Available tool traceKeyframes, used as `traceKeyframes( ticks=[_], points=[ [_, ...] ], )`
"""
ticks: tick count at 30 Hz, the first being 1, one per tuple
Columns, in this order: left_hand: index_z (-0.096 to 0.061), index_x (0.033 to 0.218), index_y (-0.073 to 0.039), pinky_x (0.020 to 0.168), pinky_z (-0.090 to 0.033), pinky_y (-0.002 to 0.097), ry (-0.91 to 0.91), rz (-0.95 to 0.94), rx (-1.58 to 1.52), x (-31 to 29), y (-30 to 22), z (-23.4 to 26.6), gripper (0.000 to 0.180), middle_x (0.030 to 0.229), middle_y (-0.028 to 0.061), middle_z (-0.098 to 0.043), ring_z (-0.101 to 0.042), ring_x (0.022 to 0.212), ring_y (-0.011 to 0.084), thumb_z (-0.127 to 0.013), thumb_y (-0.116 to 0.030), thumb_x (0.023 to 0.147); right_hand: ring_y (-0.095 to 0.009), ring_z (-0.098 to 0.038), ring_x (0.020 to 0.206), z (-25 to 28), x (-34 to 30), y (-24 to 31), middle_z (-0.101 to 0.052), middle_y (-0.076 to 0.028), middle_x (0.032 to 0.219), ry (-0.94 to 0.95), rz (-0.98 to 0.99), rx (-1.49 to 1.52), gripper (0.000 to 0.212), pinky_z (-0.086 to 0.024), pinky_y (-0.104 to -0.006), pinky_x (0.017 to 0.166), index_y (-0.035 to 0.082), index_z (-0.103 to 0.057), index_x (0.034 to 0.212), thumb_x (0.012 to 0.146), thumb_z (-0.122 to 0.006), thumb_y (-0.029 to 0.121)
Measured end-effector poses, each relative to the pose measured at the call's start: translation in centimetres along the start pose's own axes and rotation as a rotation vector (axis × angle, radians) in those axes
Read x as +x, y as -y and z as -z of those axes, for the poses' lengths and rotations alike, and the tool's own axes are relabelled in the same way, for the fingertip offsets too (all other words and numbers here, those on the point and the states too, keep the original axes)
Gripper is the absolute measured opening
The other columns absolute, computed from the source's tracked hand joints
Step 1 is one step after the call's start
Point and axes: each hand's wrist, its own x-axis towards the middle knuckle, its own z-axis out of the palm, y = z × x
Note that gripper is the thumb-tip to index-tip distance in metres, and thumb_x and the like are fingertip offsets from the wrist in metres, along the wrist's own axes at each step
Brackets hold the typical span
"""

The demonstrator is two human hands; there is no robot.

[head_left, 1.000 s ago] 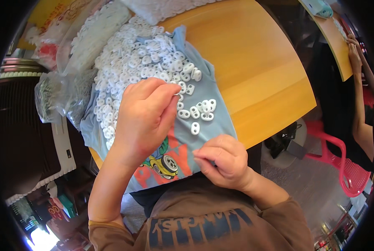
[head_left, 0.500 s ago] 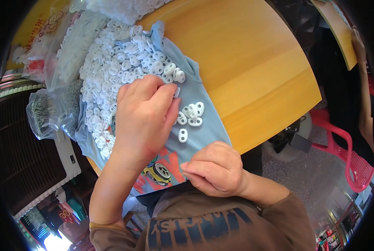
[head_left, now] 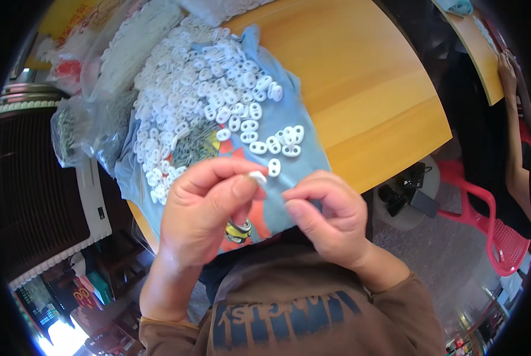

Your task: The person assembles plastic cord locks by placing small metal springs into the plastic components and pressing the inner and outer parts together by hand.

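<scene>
My left hand (head_left: 201, 207) pinches a small white oval two-hole plastic piece (head_left: 258, 177) between thumb and forefinger, above the light blue cloth. Just to its right, my right hand (head_left: 332, 218) is closed, thumb and forefinger tips drawn together. Whatever they hold, if anything, is too small to make out. Beyond my fingers, several more two-hole pieces (head_left: 273, 144) lie loose on the cloth (head_left: 309, 133), with a single one (head_left: 274, 167) nearest my hands. A big pile of the same pieces (head_left: 176, 89) covers the cloth's left part. Beside the pile lies a grey-green stringy bundle (head_left: 195, 145).
The cloth, printed in orange and yellow, lies on a wooden table (head_left: 360, 77). Clear plastic bags (head_left: 108, 127) stand at the left edge. To the right are a pink chair (head_left: 485, 207), a stool with dark things (head_left: 405, 196) and another person's arm (head_left: 514, 136).
My left hand has drawn back from the pile toward my right hand, a white piece now visible in its fingers. The stringy bundle and more loose pieces have come into sight.
</scene>
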Motion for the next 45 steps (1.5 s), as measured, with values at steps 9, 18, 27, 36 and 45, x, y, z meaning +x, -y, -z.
traceKeyframes(
  ticks=[9,18,27,36,45],
  points=[
    [-0.064,0.099,0.0,0.063,-0.042,0.0194,-0.002,-0.22,-0.109,-6.0,3.9,1.9,0.017,0.088,0.0038,-0.056,-0.053,0.081,0.0083,-0.058,-0.003,0.084,-0.008,-0.055,0.071,-3.8,-1.8,3.8,-0.059,-0.004,0.085,0.042,-0.539,0.638,0.016,-0.049,-0.0218,0.064,-0.001,-0.058,0.097,0.087,-0.058,0.01],
    [-0.063,0.1,0.001,0.072,-0.043,0.0207,-0.099,-0.363,-0.069,-9.2,5.4,2.6,0.018,0.094,0.0063,-0.054,-0.052,0.084,0.0105,-0.056,0.003,0.084,-0.009,-0.055,0.067,-5.9,-3.7,4.3,-0.06,-0.004,0.082,0.13,-0.724,0.7,0.017,-0.046,-0.0211,0.063,0.0,-0.059,0.096,0.086,-0.059,0.014],
    [-0.063,0.095,0.002,0.075,-0.041,0.0238,-0.112,-0.338,-0.099,-10.5,5.8,3.0,0.013,0.092,0.007,-0.057,-0.053,0.084,0.0115,-0.055,-0.001,0.085,-0.006,-0.052,0.067,-6.5,-4.1,5.4,-0.059,-0.002,0.082,0.181,-0.703,0.654,0.017,-0.043,-0.0187,0.06,0.001,-0.06,0.097,0.086,-0.06,0.014],
    [-0.058,0.099,0.002,0.076,-0.044,0.0233,-0.089,-0.337,-0.138,-10.2,6.0,2.5,0.014,0.097,0.0059,-0.055,-0.055,0.086,0.0107,-0.054,0.003,0.085,-0.005,-0.051,0.067,-6.2,-4.1,5.0,-0.059,-0.001,0.083,0.17,-0.665,0.619,0.017,-0.042,-0.0171,0.058,0.001,-0.06,0.097,0.086,-0.06,0.014],
    [-0.055,0.099,0.001,0.07,-0.046,0.0222,-0.064,-0.429,-0.19,-9.5,5.8,2.1,0.015,0.092,0.0062,-0.054,-0.058,0.081,0.0103,-0.054,0.006,0.085,-0.004,-0.05,0.066,-5.9,-4.1,4.4,-0.059,0.0,0.083,0.15,-0.689,0.617,0.017,-0.041,-0.0167,0.058,0.002,-0.06,0.097,0.086,-0.061,0.015]
  ],
)
